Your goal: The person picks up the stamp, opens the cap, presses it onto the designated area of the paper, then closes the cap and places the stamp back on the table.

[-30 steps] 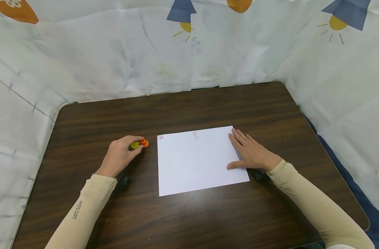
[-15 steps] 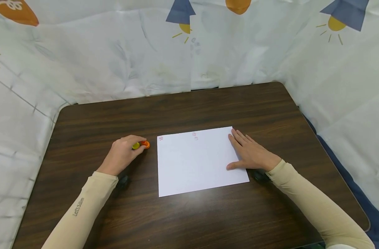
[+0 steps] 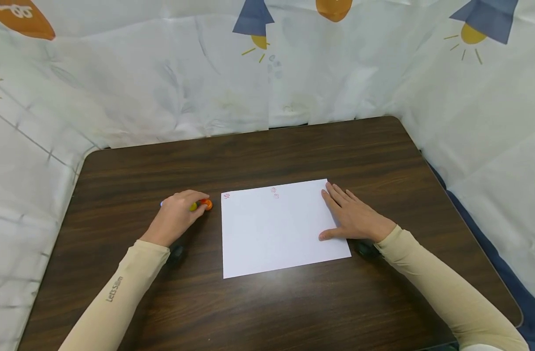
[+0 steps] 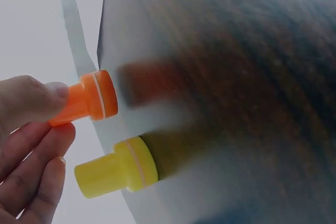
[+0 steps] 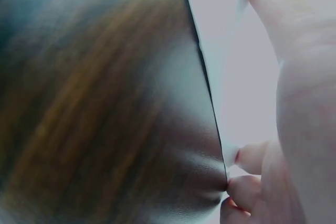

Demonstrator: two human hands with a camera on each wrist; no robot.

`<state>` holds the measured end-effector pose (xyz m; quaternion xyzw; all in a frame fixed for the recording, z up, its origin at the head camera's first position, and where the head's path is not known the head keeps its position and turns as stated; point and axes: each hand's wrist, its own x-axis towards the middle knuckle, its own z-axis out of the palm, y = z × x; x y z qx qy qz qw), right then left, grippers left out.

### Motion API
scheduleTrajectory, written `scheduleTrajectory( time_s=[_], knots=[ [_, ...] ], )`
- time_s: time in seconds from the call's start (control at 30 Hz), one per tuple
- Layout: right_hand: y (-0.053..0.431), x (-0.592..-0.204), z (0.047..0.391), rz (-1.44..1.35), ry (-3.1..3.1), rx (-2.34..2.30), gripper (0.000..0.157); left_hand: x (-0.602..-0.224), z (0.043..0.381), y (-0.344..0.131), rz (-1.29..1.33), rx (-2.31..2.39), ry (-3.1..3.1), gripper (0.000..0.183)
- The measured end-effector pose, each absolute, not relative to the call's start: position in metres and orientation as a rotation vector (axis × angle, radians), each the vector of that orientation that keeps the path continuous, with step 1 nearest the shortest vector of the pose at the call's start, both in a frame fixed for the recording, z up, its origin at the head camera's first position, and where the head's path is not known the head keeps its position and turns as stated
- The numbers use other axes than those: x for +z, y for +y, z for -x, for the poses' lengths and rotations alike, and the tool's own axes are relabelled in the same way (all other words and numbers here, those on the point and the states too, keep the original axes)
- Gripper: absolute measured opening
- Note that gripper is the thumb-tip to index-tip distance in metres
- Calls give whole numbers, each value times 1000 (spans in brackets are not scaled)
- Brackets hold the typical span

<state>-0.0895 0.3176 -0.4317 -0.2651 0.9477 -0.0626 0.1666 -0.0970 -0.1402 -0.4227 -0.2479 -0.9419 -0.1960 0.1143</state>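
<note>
My left hand [image 3: 172, 217] pinches a small orange stamp [image 4: 86, 98] between thumb and fingertips, its wide end toward the table. Right beside it a yellow stamp [image 4: 118, 167] stands on the table; in the head view this yellow stamp [image 3: 193, 207] shows in the gap between thumb and index finger. Just right of the left hand lies a white paper sheet [image 3: 280, 234], with small red prints [image 3: 227, 196] at its top left corner and top middle. My right hand [image 3: 354, 214] rests with spread, straight fingers on the sheet's right edge.
A bit of something blue [image 3: 161, 204] peeks out behind the left hand, mostly hidden. Dark wood-grain table [image 3: 258, 312] surrounds the paper. A patterned white cloth [image 3: 184, 73] hangs along the table's back and sides.
My left hand has shifted slightly right, and the orange and yellow stamps with it. A blue bit has come into sight behind that hand. The right hand stays on the paper.
</note>
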Motion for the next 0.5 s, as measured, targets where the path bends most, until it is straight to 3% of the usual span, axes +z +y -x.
scheduleTrajectory(
  time_s=[0.5],
  knots=[
    [312, -430, 91, 764, 2689, -144, 123, -416, 89, -126, 510, -961, -2611, 28]
  ],
)
